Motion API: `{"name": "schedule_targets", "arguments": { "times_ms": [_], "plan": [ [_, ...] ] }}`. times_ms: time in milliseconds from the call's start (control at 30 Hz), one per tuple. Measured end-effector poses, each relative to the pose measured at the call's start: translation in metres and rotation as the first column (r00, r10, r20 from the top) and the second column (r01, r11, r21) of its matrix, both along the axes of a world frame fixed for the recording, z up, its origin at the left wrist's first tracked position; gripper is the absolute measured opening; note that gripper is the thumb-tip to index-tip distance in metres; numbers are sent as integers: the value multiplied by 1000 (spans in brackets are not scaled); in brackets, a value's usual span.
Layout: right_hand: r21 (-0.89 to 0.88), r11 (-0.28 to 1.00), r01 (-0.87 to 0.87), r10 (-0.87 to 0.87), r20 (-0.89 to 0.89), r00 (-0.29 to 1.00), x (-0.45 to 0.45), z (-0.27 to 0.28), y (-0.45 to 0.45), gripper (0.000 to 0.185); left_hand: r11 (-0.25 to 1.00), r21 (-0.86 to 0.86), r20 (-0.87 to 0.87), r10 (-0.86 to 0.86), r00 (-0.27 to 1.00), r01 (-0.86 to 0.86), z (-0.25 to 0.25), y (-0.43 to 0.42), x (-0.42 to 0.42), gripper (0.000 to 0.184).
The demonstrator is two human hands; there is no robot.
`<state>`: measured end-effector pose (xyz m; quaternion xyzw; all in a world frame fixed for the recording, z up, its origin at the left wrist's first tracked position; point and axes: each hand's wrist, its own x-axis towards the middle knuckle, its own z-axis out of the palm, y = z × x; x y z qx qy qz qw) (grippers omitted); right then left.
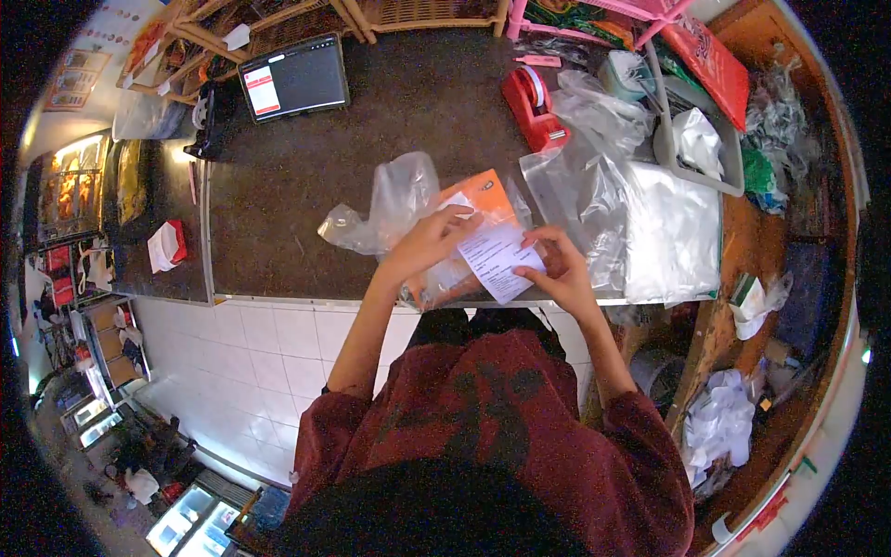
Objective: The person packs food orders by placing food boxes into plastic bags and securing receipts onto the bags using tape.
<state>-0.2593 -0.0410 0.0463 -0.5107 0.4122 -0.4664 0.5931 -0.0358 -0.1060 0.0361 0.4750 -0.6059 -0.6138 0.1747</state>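
A white printed receipt [501, 265] is held over the table's front edge, its text facing up. My right hand [566, 277] pinches its right side between thumb and fingers. At its upper left, my left hand [434, 243] has its fingers closed on the paper; a small white piece of paper [455, 200] shows just beyond the fingertips. Beneath the hands lies an orange packet or box [496, 192], partly covered. A clear plastic bag [401, 197] is crumpled to the left of it and seems to reach under my left hand.
A red tape dispenser [535, 110] stands at the back right. Clear plastic bags [673, 232] are stacked on the right, below a grey basket [729, 167]. A tablet [295, 78] leans at the back left. Wicker shelving [436, 14] borders the far edge.
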Motion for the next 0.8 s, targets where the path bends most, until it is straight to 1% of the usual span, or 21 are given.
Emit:
{"name": "schedule_targets", "arguments": {
  "times_ms": [33,100,133,200,233,300,333,367,400,433,500,533,600,633,667,700,733,767,800],
  "plan": [
    [0,1000,-1,1,2,1000,2,-1,2,44,1000,0,2,1,1000,-1,-1,-5,1,47],
    [-15,999,-32,31,-23,999,4,-1,5,43,976,126,43,-185,982,179,6,-14,0,49],
    [-15,999,-32,32,-21,999,4,-1,6,43,976,126,44,-185,982,178,14,-12,-1,49],
    [-21,999,26,-24,82,996,5,-2,9,43,989,142,75,-57,996,46,31,-6,-5,49],
    [-20,999,29,-28,84,996,5,0,9,43,989,143,77,-61,995,49,26,-5,-5,49],
    [-66,997,38,-36,32,999,2,4,10,44,996,69,-163,-50,985,61,14,-1,-2,50],
    [-66,997,42,-40,33,999,2,4,11,44,996,68,-162,-53,985,65,12,-1,-1,50],
    [-85,996,35,-31,41,999,1,4,11,44,958,257,-168,-86,982,128,13,-1,1,52],
    [-104,994,26,-21,48,999,1,4,11,45,881,435,-179,-115,977,184,16,-2,1,54],
    [-106,994,25,-19,50,999,1,3,12,45,883,434,-178,-114,977,182,20,-2,-2,54],
    [-161,986,53,-42,73,996,1,-1,13,45,859,492,-134,-84,987,140,31,-4,-10,55],
    [-161,985,56,-45,74,996,0,-1,15,45,859,492,-133,-87,987,142,28,-4,-12,55],
    [-118,984,136,-123,111,986,-4,0,17,41,924,381,-308,105,946,21,12,-5,-17,51],
    [-118,983,138,-125,111,986,-6,-1,18,41,924,381,-308,103,946,23,4,-6,-19,51],
    [-121,982,146,-141,46,989,-9,-2,18,41,988,117,-227,125,966,-100,-4,-8,-21,50],
    [-123,980,153,-157,-19,987,-10,-5,18,41,967,-165,-154,169,974,-193,-7,-9,-24,50],
    [-124,980,157,-161,-19,987,-10,-9,20,41,968,-166,-154,165,974,-190,-8,-8,-24,50],
    [-51,981,188,-188,-5,982,-10,-15,22,41,916,-356,9,204,979,-188,-8,-5,-24,51],
    [25,976,215,-215,7,977,-10,-19,24,41,835,-531,161,270,949,-147,-7,0,-24,52]
  ]
}}
